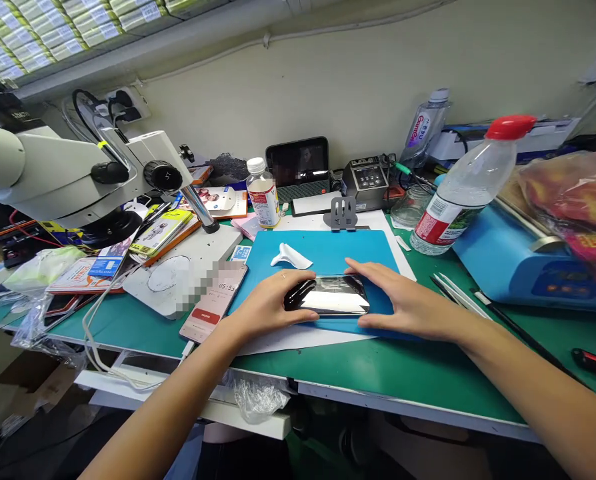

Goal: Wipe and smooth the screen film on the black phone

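A black smartphone with a glossy, reflecting surface lies sideways over the blue mat. My left hand grips its left end, thumb along the near edge and fingers at the far edge. Around the right end curves my right hand, its thumb at the near corner and its index finger at the far edge. Just beyond the phone a curled white piece, like paper or a wipe, rests on the mat. Another phone with a lit screen and a white cable lies left of my left hand.
A microscope on a white base stands at left. Behind the mat are a small bottle, a dark screen device and a grey phone stand. At right are a red-capped bottle, tweezers and a blue machine.
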Motion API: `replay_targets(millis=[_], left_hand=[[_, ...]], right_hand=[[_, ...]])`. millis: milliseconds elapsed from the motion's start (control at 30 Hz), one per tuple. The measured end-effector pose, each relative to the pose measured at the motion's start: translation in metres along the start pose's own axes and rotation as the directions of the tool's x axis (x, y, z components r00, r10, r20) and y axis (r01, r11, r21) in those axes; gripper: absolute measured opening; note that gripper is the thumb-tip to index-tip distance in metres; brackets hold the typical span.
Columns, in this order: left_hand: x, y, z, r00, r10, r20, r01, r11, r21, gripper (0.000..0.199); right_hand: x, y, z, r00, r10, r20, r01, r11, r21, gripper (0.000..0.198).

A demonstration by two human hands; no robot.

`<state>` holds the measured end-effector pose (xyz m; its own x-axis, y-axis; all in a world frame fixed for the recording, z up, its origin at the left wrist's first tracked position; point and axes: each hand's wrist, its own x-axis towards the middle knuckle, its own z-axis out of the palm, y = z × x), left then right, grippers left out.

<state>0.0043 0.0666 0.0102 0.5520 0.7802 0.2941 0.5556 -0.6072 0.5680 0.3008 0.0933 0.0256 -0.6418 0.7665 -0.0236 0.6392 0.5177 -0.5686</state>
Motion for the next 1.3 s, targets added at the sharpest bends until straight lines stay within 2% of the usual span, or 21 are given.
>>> replay_targets(millis=[100,367,533,800,1000,1300], left_hand=[[0.001,0.000,0.001,1.000,-0.016,-0.001,0.016,1.000,-0.012,0.062],[-0.011,0.001,-0.012,0.998,-0.064,0.005,0.063,0.996,0.058,0.081],[-0.021,-0.003,-0.018,0.992,-0.129,-0.008,0.129,0.990,0.058,0.072],[-0.021,-0.006,-0.015,0.991,-0.130,-0.021,0.130,0.992,0.000,0.067],[-0.022,-0.004,-0.015,0.985,-0.171,-0.025,0.172,0.985,0.021,0.063],[-0.023,-0.006,-0.012,0.986,-0.167,-0.029,0.168,0.984,0.055,0.064]], right_hand=[[0.002,0.003,0.003,0.999,-0.027,-0.028,0.027,1.000,0.006,0.093],[0.006,0.015,0.008,0.998,-0.024,-0.062,0.023,1.000,-0.006,0.089],[0.008,0.022,0.011,0.998,-0.029,-0.059,0.027,0.999,-0.034,0.090],[0.008,0.018,0.007,1.000,-0.021,-0.014,0.021,0.998,-0.056,0.090],[0.005,0.012,0.002,1.000,-0.011,0.010,0.011,0.998,-0.067,0.091],[0.002,0.012,0.002,1.000,-0.023,0.001,0.023,0.997,-0.071,0.089]])
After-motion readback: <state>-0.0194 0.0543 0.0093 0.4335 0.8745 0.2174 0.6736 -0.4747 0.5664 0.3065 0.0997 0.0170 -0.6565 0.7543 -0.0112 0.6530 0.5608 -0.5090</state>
